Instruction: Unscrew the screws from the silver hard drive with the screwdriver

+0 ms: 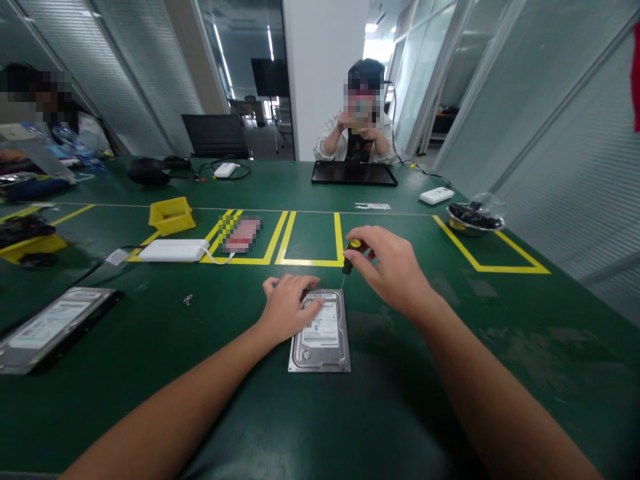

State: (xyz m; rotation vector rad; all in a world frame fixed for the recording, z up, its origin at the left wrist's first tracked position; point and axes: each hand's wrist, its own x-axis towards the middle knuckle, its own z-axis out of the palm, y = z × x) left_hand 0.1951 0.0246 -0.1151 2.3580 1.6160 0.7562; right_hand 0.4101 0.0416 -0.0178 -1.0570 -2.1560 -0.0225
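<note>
A silver rectangular metal hard drive point(320, 333) lies flat on the green table mat point(400, 413), just in front of the person, with its long axis running away from them and its white label facing up; the label's print is too small to read. The left hand point(287, 308) rests palm down on the drive's far left corner, fingers spread over the casing and pressing it to the mat. The right hand point(393, 267) pinches a small screwdriver with a black and yellow handle point(351, 255) between thumb and fingertips; the tool stands nearly upright, its thin shaft pointing down at the drive's far right corner. To the left, near the table edge, a second silver hard drive point(50, 327) lies at an angle with its label up, also unreadable. A few tiny screws point(188, 300) sit on the mat between the two drives. Farther out, yellow tape point(310, 261) marks off rectangles, with a white flat power bank point(173, 250) and a yellow plastic bin point(171, 215) beside them. At the far right stands a metal bowl point(475, 220). Across the table a person point(360, 127) sits behind a black tablet point(354, 173).
</note>
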